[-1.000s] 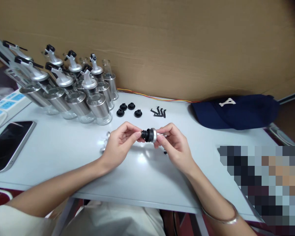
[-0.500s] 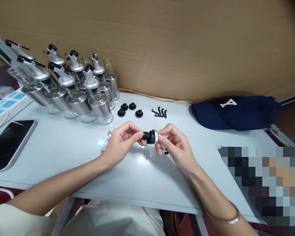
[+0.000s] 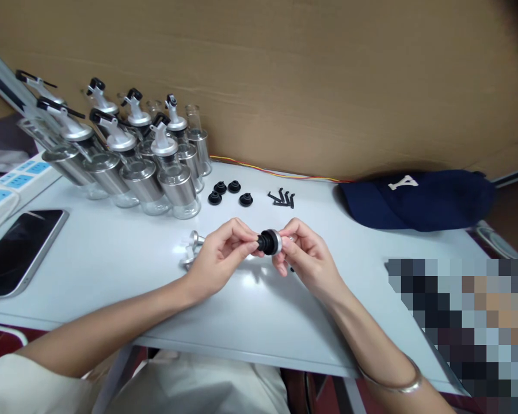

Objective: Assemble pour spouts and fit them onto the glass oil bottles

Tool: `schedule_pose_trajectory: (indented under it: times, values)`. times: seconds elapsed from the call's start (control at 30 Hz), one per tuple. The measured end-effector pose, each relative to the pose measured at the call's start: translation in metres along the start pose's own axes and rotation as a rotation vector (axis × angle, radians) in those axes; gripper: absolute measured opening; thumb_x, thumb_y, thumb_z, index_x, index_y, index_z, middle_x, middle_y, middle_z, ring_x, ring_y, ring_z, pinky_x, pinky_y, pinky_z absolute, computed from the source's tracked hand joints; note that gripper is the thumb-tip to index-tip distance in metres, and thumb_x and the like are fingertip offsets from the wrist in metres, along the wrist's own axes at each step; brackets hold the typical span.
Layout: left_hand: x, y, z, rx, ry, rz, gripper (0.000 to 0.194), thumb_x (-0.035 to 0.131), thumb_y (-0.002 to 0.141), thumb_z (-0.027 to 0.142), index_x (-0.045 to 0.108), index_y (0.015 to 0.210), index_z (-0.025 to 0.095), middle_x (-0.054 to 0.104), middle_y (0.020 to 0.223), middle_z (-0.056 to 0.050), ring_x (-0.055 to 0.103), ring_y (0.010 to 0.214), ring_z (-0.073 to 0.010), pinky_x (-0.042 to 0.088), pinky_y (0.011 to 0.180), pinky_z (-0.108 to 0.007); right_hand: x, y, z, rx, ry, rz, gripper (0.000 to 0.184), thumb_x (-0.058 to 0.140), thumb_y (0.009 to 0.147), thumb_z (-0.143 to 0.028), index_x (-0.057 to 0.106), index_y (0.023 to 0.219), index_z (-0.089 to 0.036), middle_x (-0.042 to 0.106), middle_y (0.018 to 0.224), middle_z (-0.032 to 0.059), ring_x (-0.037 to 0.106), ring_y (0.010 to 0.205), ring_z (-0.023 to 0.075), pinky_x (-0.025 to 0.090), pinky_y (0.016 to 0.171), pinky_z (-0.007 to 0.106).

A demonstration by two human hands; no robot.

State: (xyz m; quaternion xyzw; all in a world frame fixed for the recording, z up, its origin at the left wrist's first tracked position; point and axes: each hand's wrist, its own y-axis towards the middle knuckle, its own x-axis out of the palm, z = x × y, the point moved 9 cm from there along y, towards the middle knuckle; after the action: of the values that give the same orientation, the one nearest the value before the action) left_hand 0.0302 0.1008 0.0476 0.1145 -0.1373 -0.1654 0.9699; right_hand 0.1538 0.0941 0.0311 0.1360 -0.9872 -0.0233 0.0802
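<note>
A brown cardboard panel [image 3: 285, 86] stands behind the pale tabletop [image 3: 263, 333], and a thin red and yellow wire [image 3: 259, 168] runs along the foot of it. Near the middle I have the black ribbed stopper [image 3: 266, 242] and the silver collar [image 3: 279, 242] up between both hands, just above the surface. The fingers of my left hand [image 3: 220, 253] are closed in a pinch on the narrow end of the stopper. On the other side, the fingers of my right hand [image 3: 308, 253] grip the silver piece behind the collar. The two parts meet, though I can't tell how firmly they are joined.

Partly hidden beside my left hand lie several silver pourer parts [image 3: 194, 238]. Beyond my hands I see four black discs [image 3: 246, 199] and, to their right, a small cluster of black levers [image 3: 285, 198]. Glass bottles with steel sleeves [image 3: 176, 185] crowd the back left, many topped with pourers. A phone [image 3: 23, 253] and a power strip [image 3: 17, 179] sit at far left; a navy cap [image 3: 418, 201] rests at back right.
</note>
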Motion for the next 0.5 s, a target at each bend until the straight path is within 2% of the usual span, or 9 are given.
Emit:
schedule_pose_trajectory:
  times: [0.17, 0.3, 0.4, 0.5]
  values:
    - [0.003, 0.001, -0.004, -0.037, -0.006, -0.056, 0.021, 0.067, 0.079, 0.034, 0.054, 0.077, 0.017, 0.057, 0.079, -0.001, 0.058, 0.074, -0.0109, 0.052, 0.071, -0.024, 0.003, -0.002, 0.007, 0.034, 0.043, -0.061, 0.028, 0.062, 0.084, -0.044, 0.047, 0.081, -0.021, 0.057, 0.056, -0.0054, 0.048, 0.043, 0.0085, 0.036, 0.043, 0.021]
    - [0.014, -0.005, -0.012, -0.138, 0.012, -0.157, 0.033, 0.070, 0.076, 0.037, 0.056, 0.101, 0.021, 0.055, 0.105, -0.007, 0.056, 0.099, -0.0183, 0.051, 0.077, -0.027, 0.003, -0.003, 0.004, 0.013, -0.047, -0.049, 0.029, 0.056, 0.087, -0.050, 0.053, 0.086, -0.021, 0.053, 0.063, -0.0040, 0.048, 0.048, 0.0088, 0.039, 0.048, 0.023]
    - [0.017, -0.009, -0.008, -0.080, 0.132, -0.207, 0.030, 0.059, 0.085, 0.033, 0.057, 0.113, 0.024, 0.052, 0.114, -0.008, 0.055, 0.105, -0.0193, 0.050, 0.085, -0.030, 0.001, -0.001, -0.002, -0.039, -0.143, -0.014, 0.028, 0.054, 0.088, -0.050, 0.056, 0.087, -0.022, 0.053, 0.068, -0.0026, 0.050, 0.053, 0.0099, 0.042, 0.053, 0.024]
    - [0.016, -0.010, -0.004, -0.021, 0.233, -0.216, 0.030, 0.055, 0.088, 0.031, 0.057, 0.117, 0.026, 0.056, 0.112, -0.007, 0.056, 0.105, -0.0183, 0.047, 0.089, -0.029, -0.005, 0.001, -0.015, -0.163, -0.306, 0.083, 0.028, 0.054, 0.087, -0.050, 0.060, 0.086, -0.023, 0.053, 0.080, 0.0018, 0.053, 0.072, 0.0147, 0.045, 0.064, 0.027]
